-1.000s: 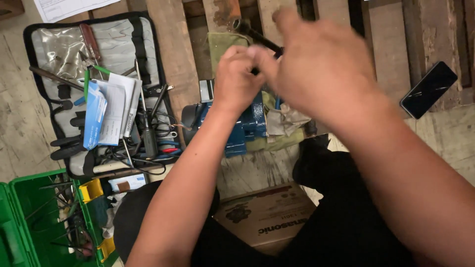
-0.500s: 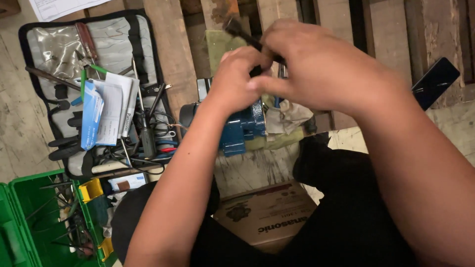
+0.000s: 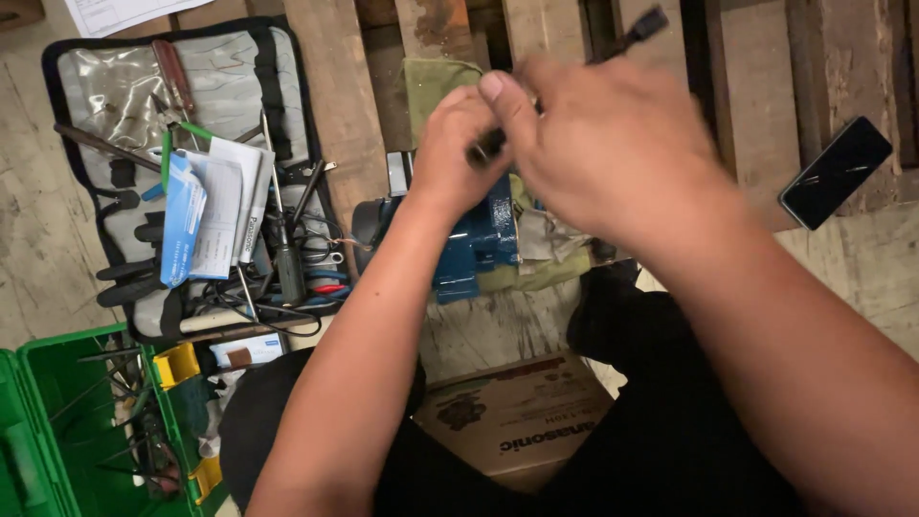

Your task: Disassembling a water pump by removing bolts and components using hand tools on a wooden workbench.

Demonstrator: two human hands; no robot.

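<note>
My left hand (image 3: 459, 148) and my right hand (image 3: 603, 144) meet above a blue power tool (image 3: 474, 244) that lies on a greenish cloth (image 3: 431, 81) on wooden planks. Both hands close on a thin black tool (image 3: 643, 24); its dark end sticks out up and to the right past my right hand, and a short dark part shows between thumb and fingers. My right hand is blurred. The rest of the black tool is hidden inside the hands.
An open grey tool roll (image 3: 191, 163) with screwdrivers, pliers and paper booklets lies at the left. A green toolbox (image 3: 86, 421) sits at the lower left. A dark phone (image 3: 835, 172) rests on the planks at right. A cardboard box (image 3: 517, 421) lies by my lap.
Both hands have stayed together on the black tool; its free end has swung from the upper left of my hands to the upper right, and my right hand has shifted slightly.
</note>
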